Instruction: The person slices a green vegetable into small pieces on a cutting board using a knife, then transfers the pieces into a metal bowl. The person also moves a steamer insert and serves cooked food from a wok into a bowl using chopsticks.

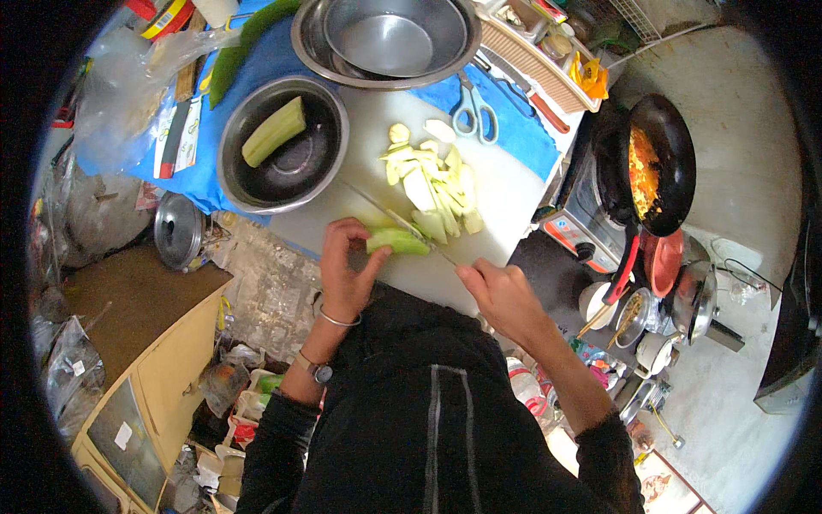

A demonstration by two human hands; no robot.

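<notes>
My left hand [352, 257] grips a pale green piece of peeled gourd [397, 241] against the white cutting board [475, 186]. In my right hand [502, 292] is the handle end of a kitchen knife [392, 215], its blade lying across the gourd's right part and seen nearly edge-on. Just beyond the blade lies a loose heap of cut gourd slices [440, 183]. A metal bowl [221, 151] at the board's left holds a longer peeled gourd chunk [275, 132]. The knife's handle is mostly hidden by my fingers.
Nested steel basins [385, 45] stand at the back. Blue-handled scissors [474, 112] and a red-brown-handled knife [546, 109] lie at the back right. A wok [681, 167] with food sits over a stove [581, 234] on the right. An unpeeled green gourd [241, 51] lies back left.
</notes>
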